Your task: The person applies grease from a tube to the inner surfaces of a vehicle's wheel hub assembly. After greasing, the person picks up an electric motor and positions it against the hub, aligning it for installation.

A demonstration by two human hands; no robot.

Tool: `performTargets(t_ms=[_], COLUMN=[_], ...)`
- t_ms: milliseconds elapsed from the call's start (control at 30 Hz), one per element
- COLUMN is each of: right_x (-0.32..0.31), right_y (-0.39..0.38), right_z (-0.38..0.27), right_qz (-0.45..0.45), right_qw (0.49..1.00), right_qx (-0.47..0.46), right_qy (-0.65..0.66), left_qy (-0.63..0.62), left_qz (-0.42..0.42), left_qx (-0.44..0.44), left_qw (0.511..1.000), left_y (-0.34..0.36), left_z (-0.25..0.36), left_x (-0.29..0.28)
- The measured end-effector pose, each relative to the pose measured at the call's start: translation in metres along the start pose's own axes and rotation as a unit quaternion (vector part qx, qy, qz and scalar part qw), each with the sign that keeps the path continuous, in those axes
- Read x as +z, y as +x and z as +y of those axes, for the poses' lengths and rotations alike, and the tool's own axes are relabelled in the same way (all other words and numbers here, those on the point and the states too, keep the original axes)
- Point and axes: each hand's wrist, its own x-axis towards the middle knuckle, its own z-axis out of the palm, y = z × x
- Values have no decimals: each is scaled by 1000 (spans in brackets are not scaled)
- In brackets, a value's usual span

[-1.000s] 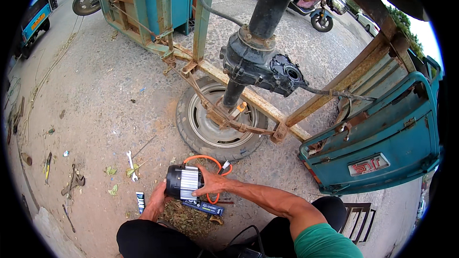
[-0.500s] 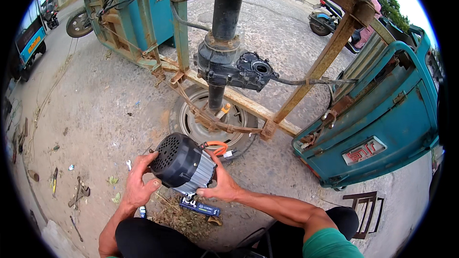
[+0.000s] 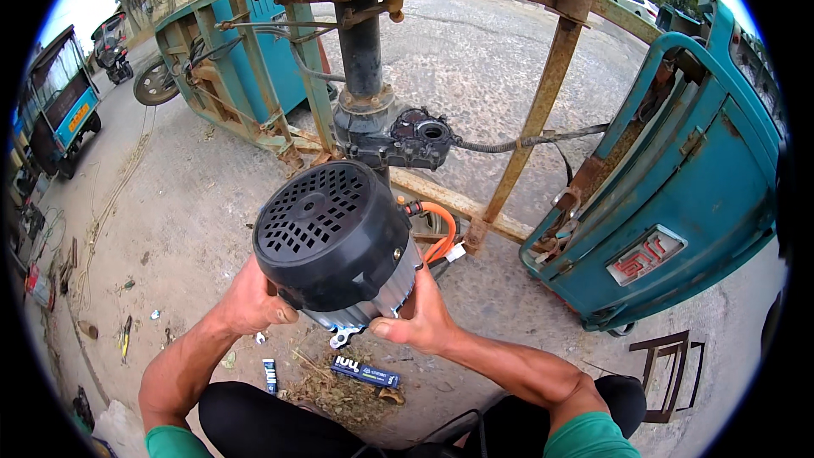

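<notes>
Between my hands I hold up an electric motor (image 3: 326,233) with a black slotted end cover and a ribbed silver body. My left hand (image 3: 259,301) grips its lower left side, the fingers partly hidden behind it. On the other side, my right hand (image 3: 417,314) clasps the silver body, thumb near a small metal lug. An orange cable (image 3: 443,229) with a white connector hangs from the motor's right. Just beyond stands the black axle gearbox (image 3: 381,140), with a round opening (image 3: 431,132) in its housing.
A teal vehicle lies tipped over, its rusty frame (image 3: 543,119) ahead and its teal body panel (image 3: 661,220) at right. On the ground are a blue box (image 3: 365,371), a small tube (image 3: 270,376), a yellow-handled tool (image 3: 126,339) and a dark metal rack (image 3: 666,373).
Both hands have raised the motor upward and closer to view, and it now covers the wheel and part of the axle. The view has shifted too; the rider on the scooter no longer shows.
</notes>
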Motion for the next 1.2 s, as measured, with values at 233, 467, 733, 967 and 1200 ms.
performTargets(t_ms=[233, 467, 733, 967, 1200], right_x=[7, -1, -18, 14, 16], right_y=[24, 42, 19, 46, 55], right_z=[-44, -102, -99, -123, -138], right_qz=[45, 81, 145, 124, 88], right_qw=[995, 983, 960, 932, 905], right_qx=[-80, -100, -92, -116, -84], right_qy=[-38, -130, -222, -321, -407], left_qy=[-61, -96, -234, -504, -510], left_qz=[96, 68, 51, -10, -31], left_qx=[101, 195, 293, 243, 192], left_qw=[988, 974, 926, 829, 838], left_y=[33, 70, 99, 102, 107], left_z=[49, 101, 77, 87, 93], left_x=[26, 47, 68, 36, 30])
